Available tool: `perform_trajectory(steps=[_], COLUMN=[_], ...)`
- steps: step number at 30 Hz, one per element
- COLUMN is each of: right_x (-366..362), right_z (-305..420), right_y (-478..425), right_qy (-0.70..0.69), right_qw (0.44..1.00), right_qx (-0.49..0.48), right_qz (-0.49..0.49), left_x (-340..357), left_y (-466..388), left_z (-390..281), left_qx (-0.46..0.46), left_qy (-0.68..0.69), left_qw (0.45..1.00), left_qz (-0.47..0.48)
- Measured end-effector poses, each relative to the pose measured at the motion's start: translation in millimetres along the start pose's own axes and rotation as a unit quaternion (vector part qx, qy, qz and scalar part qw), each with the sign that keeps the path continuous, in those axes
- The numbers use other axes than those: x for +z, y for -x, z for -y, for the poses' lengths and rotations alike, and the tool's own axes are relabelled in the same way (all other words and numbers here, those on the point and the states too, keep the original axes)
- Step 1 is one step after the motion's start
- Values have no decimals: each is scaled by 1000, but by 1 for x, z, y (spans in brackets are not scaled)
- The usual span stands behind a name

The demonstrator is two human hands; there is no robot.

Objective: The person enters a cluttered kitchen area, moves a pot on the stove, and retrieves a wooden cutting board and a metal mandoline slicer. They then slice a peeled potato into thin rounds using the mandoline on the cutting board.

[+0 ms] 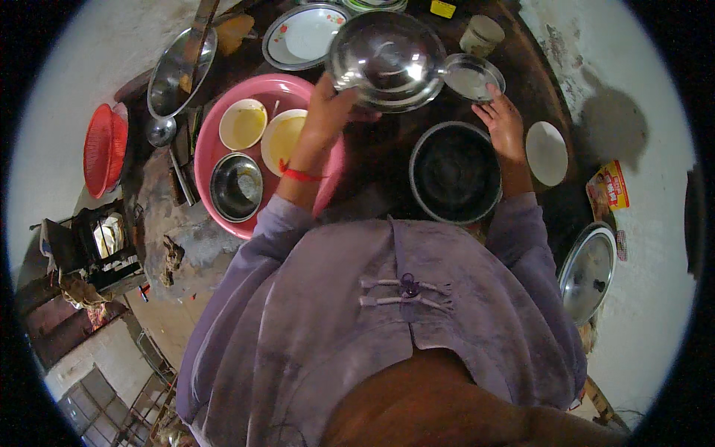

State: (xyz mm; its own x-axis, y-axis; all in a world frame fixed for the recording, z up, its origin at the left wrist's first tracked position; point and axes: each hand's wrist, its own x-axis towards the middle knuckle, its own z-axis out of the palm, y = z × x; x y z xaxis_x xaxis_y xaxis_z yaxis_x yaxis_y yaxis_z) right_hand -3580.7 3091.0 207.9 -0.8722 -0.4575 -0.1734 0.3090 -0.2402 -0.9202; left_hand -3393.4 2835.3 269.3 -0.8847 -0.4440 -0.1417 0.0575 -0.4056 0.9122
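My left hand (335, 105), with a red string around the wrist, grips the near left rim of a large shiny metal basin (385, 61). Just right of the basin is a small round metal dish (472, 79). My right hand (503, 120) pinches that dish's near right rim, one fingertip overlapping it. Below my right hand sits a dark round basin (455, 170) with a pale rim. A pink plastic basin (206, 162) lies under my left forearm; in it are two pale bowls (243, 124) with yellowish liquid and a metal bowl (237, 187).
Floral enamel plates (304, 36) and a pale cup (481, 34) stand at the back of the dark table. At left are a metal ladle (162, 132), a tilted metal basin (179, 72) and a red plastic basket (105, 151). A white oval dish (546, 153) and metal lid (587, 274) are right.
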Motion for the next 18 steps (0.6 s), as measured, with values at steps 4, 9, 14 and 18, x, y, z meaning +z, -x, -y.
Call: perform_trajectory(steps=[4, 9, 14, 18], right_x=[-10, -36, -36, -68], right_z=[-15, -46, -55, -73], right_y=[-24, -52, -75, -90], right_qy=[50, 82, 157, 372], right_qw=[997, 993, 977, 928], right_qx=[28, 78, 136, 9], right_qz=[-42, -25, -47, 19], left_x=[-52, -121, -154, -161], left_y=[3, -36, -81, -117], left_z=[-29, -51, -58, -52], left_qx=[11, 17, 0, -35], left_qy=[-71, -114, -190, -223], left_qw=[995, 990, 977, 971], left_qz=[-72, -75, -97, -73])
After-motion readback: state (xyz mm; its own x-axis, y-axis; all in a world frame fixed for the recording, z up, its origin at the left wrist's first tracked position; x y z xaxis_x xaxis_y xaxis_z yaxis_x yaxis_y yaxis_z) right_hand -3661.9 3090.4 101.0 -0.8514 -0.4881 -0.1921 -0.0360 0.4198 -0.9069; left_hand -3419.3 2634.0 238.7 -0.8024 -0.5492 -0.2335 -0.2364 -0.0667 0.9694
